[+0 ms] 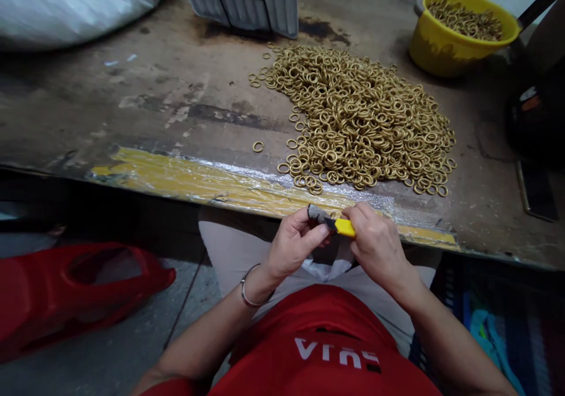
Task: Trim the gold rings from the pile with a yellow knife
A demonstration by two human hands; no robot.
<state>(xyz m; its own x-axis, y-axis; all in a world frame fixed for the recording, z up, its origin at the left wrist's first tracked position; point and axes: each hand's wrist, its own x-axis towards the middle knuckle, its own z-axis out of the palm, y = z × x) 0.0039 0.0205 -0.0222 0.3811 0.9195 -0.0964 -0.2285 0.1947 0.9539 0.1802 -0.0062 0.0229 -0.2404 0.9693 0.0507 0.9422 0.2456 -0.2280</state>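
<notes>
My right hand (377, 240) is wrapped round a yellow utility knife (344, 227), its dark blade end pointing left at my left hand. My left hand (295, 237) is closed in a pinch at the blade, with a grey sleeve (318, 213) on one fingertip. A bit of gold colour shows between the fingers, seemingly a small ring, mostly hidden. Both hands are above my lap, just in front of the table edge. Beyond them a large heap of gold-coloured rings (362, 119) lies on the table, and one loose ring (258, 146) sits apart to the left.
A yellow tub (450, 55) of rings stands at the back right, a grey plastic basket (242, 2) at the back. White sacking (75, 7) lies back left. Yellow tape (185, 178) covers the table's front edge. A phone-like dark slab (537, 190) lies right; a red stool (75, 296) is lower left.
</notes>
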